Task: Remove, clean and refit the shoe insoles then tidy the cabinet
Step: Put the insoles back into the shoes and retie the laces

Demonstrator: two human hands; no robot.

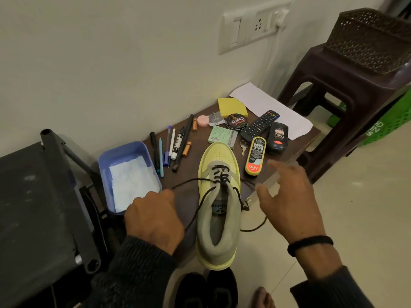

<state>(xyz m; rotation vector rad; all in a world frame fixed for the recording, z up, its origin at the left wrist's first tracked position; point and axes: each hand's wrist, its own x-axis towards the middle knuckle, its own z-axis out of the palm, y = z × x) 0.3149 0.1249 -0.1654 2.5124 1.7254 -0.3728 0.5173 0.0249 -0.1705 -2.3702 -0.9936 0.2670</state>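
Domestic room, corner by a plain painted wall. Upper right: white wall switch-and-socket plate [251, 27]; dark brown plastic stool [347, 103] bearing a brown perforated basket [369, 38]. Centre: low brown table [191, 152] strewn with pens, black TV remote [260, 125], shoe-polish tins. Pale tiled floor [355, 207].

Cream wall [100, 63], switch panel [251, 27]; pale tiled floor [367, 196]; brown plastic stool [347, 85].

Left hand [153, 215] hides its fingers; black shoes [205, 290] cut off below.
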